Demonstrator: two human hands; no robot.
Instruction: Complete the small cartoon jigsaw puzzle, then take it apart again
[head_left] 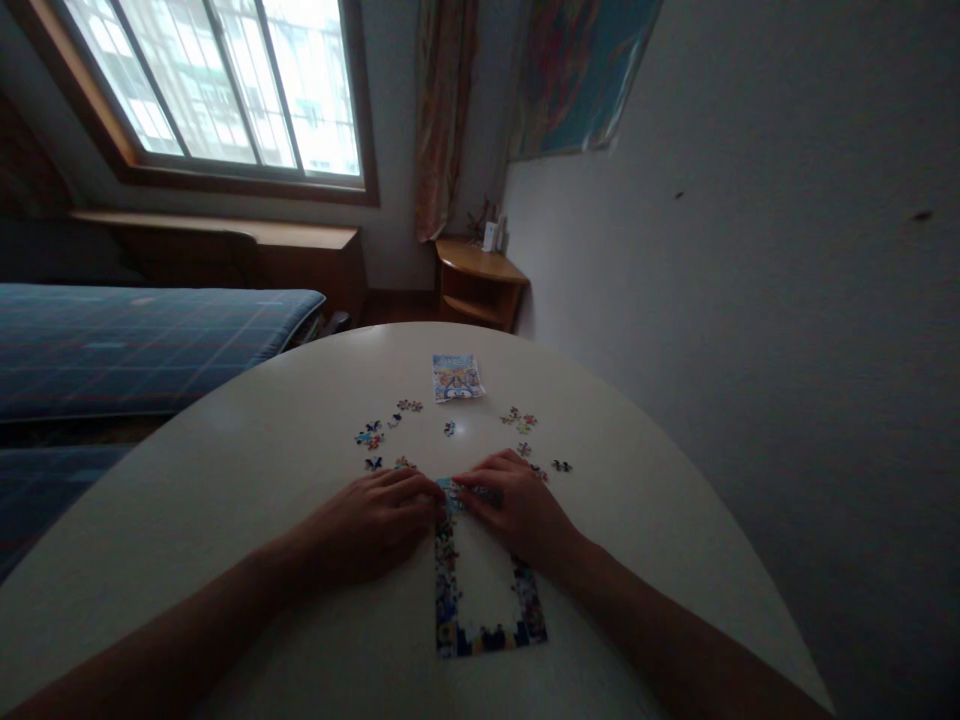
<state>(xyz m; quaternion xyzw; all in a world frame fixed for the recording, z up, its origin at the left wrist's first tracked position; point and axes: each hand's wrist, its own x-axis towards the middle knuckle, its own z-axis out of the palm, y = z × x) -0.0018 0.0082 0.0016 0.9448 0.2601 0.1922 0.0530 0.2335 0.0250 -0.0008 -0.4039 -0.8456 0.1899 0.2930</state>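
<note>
On the white round table lies a jigsaw puzzle border (446, 590), joined into a rectangular frame with a bare middle. My left hand (382, 520) is at its far left corner, fingers curled together and their tips pressed on the border's edge. Opposite it, my right hand (517, 508) has thumb and forefinger closed at a light blue puzzle piece (448, 486) in that corner. The right hand covers much of the border's far side and part of its right side. Whether that piece is locked in place, I cannot tell.
Loose puzzle pieces (370, 436) lie beyond my left hand, and more pieces (519, 420) beyond my right. A single piece (449, 428) sits between these groups. Farther back is a printed picture sheet (457, 378). A wall (735, 330) rises along the right; a bed (150, 345) stands left.
</note>
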